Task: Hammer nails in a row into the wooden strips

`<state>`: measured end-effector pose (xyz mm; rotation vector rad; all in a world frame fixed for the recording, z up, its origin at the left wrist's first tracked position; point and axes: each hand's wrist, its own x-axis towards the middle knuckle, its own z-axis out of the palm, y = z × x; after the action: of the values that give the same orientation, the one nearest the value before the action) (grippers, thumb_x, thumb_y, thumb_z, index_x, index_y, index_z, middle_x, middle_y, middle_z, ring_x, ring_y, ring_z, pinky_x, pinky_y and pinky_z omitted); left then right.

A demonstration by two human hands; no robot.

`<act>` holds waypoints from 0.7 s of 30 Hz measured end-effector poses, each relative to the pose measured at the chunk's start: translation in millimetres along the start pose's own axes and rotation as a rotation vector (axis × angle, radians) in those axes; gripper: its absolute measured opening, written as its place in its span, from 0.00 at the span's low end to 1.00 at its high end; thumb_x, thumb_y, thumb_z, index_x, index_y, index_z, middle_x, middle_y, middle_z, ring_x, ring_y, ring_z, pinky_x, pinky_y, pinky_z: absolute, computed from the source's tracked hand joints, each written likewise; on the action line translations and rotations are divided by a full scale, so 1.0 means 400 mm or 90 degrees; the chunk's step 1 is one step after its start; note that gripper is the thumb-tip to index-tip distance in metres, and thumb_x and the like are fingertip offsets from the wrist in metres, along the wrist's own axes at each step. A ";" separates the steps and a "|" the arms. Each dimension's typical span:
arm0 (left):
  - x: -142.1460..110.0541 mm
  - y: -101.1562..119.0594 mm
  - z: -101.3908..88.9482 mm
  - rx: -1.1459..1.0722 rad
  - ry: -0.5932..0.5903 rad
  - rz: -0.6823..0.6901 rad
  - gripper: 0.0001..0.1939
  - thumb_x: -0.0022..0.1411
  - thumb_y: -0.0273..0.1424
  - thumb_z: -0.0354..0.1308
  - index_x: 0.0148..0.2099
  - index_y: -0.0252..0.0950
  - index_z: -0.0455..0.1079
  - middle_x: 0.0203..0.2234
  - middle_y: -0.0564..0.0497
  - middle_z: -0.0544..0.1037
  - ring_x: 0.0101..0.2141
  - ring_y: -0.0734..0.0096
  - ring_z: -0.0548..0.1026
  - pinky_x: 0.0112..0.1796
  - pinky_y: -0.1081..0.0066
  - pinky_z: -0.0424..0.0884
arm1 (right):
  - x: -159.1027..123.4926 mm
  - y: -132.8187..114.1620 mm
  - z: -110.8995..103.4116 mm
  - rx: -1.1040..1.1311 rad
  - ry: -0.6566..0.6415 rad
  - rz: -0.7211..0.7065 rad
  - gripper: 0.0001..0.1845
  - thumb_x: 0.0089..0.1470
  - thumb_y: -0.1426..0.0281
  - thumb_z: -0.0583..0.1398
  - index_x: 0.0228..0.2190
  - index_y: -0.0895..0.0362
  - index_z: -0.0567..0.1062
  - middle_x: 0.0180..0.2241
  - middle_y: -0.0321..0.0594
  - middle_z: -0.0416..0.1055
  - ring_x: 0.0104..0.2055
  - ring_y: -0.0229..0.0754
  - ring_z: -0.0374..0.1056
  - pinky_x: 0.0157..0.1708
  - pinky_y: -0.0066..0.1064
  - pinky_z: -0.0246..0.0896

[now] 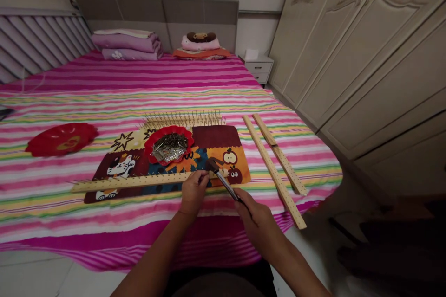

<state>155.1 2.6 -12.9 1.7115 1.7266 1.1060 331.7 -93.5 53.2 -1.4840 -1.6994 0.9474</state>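
Observation:
My right hand (257, 222) is wrapped round the handle of a hammer (228, 186), whose dark head is just above the right part of a wooden strip (139, 181). My left hand (193, 191) is closed in a pinch at that strip, close to the hammer head; what its fingertips hold is too small to make out. Several nails stand up from the strip, left of my left hand. Beyond it a red scalloped dish (149, 152) is filled with loose nails (169, 146). The strip lies across a patterned mat (218, 137).
Behind the dish lie wooden strips with upright nails (184, 119). Bare strips with small holes (272, 167) (289, 169) rest at the right. A red plate (62, 139) is at the left. Everything lies on a striped bedspread (139, 97); wardrobes (362, 55) stand at the right.

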 end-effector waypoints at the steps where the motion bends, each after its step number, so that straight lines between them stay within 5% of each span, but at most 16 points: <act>1: 0.000 0.001 -0.001 0.013 -0.001 0.003 0.05 0.52 0.31 0.54 0.29 0.38 0.71 0.22 0.54 0.74 0.26 0.73 0.70 0.31 0.74 0.64 | 0.000 -0.002 -0.001 -0.009 -0.013 0.004 0.17 0.59 0.68 0.49 0.49 0.54 0.68 0.23 0.34 0.70 0.22 0.38 0.64 0.24 0.27 0.56; 10: 0.000 0.002 0.003 0.003 0.014 0.011 0.04 0.52 0.29 0.54 0.30 0.39 0.71 0.24 0.54 0.75 0.28 0.73 0.72 0.32 0.74 0.66 | -0.062 0.027 -0.011 0.178 -0.008 0.155 0.19 0.59 0.61 0.51 0.49 0.53 0.69 0.18 0.29 0.63 0.19 0.35 0.58 0.20 0.24 0.53; 15: -0.013 -0.002 0.001 0.002 0.007 0.028 0.05 0.53 0.30 0.55 0.31 0.38 0.71 0.26 0.53 0.76 0.28 0.73 0.72 0.32 0.74 0.67 | -0.095 0.110 0.026 0.227 0.012 0.188 0.20 0.54 0.59 0.55 0.46 0.53 0.74 0.26 0.36 0.73 0.28 0.41 0.68 0.29 0.28 0.62; 21: 0.031 0.004 -0.113 0.100 0.068 0.083 0.08 0.57 0.32 0.51 0.35 0.39 0.72 0.30 0.51 0.77 0.32 0.70 0.73 0.36 0.72 0.68 | -0.098 0.180 0.095 0.300 -0.009 0.221 0.22 0.51 0.57 0.57 0.44 0.54 0.76 0.37 0.41 0.77 0.42 0.49 0.71 0.44 0.36 0.63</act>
<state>118.7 4.6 16.4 1.9155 1.8324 1.1634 339.4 -129.5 -29.0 -1.4630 -1.1316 1.4293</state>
